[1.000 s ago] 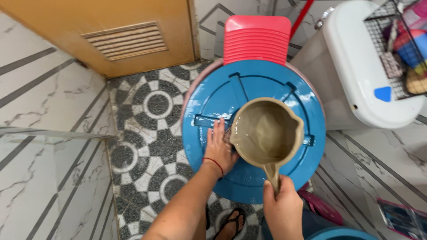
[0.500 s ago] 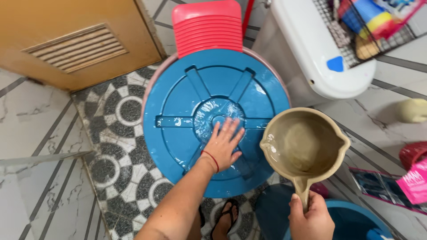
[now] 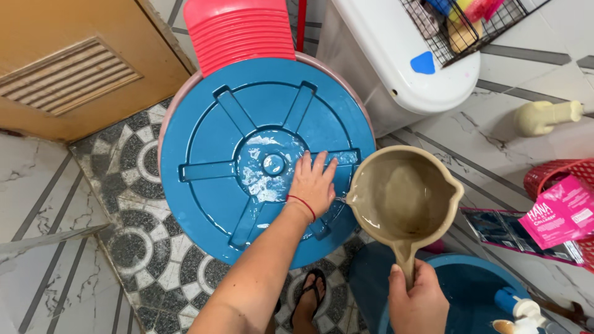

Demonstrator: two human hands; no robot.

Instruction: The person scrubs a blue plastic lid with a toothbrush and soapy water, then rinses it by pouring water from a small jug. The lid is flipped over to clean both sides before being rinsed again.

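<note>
Blue lid [image 3: 247,124], frame centre: rigid plastic, wet, likely slippery; raised ribs look best hold. Left hand [image 3: 314,185] flat, fingers spread on it. Right hand [image 3: 418,300] clenches beige scoop [image 3: 405,201] handle, lower right.

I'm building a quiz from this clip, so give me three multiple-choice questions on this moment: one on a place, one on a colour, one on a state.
1. Where does the left hand rest?
A. on the door
B. on the lid
C. in the basket

2. What colour is the lid?
A. blue
B. yellow
C. white

3. How is the dipper held?
A. upside down
B. lying on the floor
C. by its handle in the right hand, tipped toward the lid

Answers: B, the palm lies flat near the lid's wet middle; A, the round lid is blue; C, the fist grips the handle and water trickles from the spout.
</note>
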